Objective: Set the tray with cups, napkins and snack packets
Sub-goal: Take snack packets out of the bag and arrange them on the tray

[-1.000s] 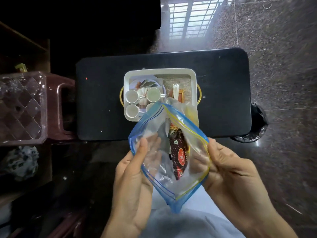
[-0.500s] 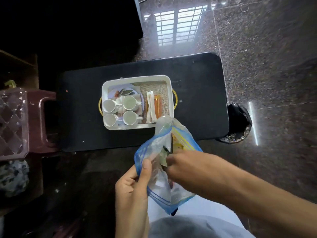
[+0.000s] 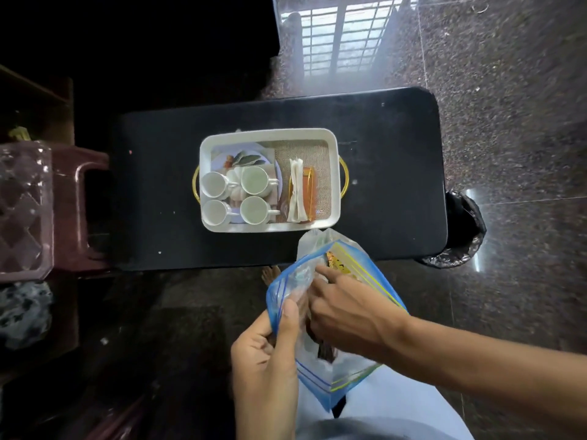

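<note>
So, quick rundown of where this is at:

Left hand: left hand (image 3: 270,354) is closed on the near rim of the clear zip-top plastic bag with blue and yellow seal strips (image 3: 320,315), thumb pressed on the outside, holding the mouth open.

Right hand: right hand (image 3: 343,315) is pushed into the bag mouth, fingers curled down inside. Can't tell if it has actually got hold of a packet, the plastic and the hand hide that.

Snack packets: a yellow-orange packet (image 3: 338,265) shows at the top of the bag, and a dark one (image 3: 324,350) sits lower down.

Tray: white rectangular tray with gold handles (image 3: 270,228) is on the black table (image 3: 390,185), just beyond the bag. Four white cups (image 3: 254,181) on the left half, folded white napkins (image 3: 297,192) plus an orange packet (image 3: 308,193) on the woven mat to the right.

Doing this step well: I'd keep the rim pulled wide with the left hand, pinch one packet by its edge, lift it straight out so the bag doesn't drag along, then lay it beside the napkins where the mat is bare.

Writing: nothing readable, print on the packets is too small and blurry.
</note>
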Action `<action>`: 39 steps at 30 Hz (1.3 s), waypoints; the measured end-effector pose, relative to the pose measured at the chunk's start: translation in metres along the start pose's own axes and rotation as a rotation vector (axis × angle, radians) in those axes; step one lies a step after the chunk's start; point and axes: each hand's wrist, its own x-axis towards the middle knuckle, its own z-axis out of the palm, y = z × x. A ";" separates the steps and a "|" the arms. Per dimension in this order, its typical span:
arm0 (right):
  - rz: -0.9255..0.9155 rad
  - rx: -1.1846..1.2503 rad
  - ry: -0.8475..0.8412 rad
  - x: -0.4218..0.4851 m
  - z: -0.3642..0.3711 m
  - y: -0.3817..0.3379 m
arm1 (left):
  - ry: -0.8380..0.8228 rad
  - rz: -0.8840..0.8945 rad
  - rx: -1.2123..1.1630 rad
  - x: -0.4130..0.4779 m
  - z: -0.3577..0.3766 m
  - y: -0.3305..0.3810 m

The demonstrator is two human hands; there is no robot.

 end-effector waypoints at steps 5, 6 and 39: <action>-0.054 0.105 -0.094 -0.005 -0.040 -0.004 | 0.008 -0.060 -0.100 0.011 -0.019 0.008; -0.039 0.166 -0.070 -0.006 -0.045 0.000 | 0.003 -0.060 -0.087 0.014 -0.025 0.014; 1.540 2.610 1.081 0.047 0.255 0.166 | 0.043 -0.222 -0.219 0.069 -0.018 -0.007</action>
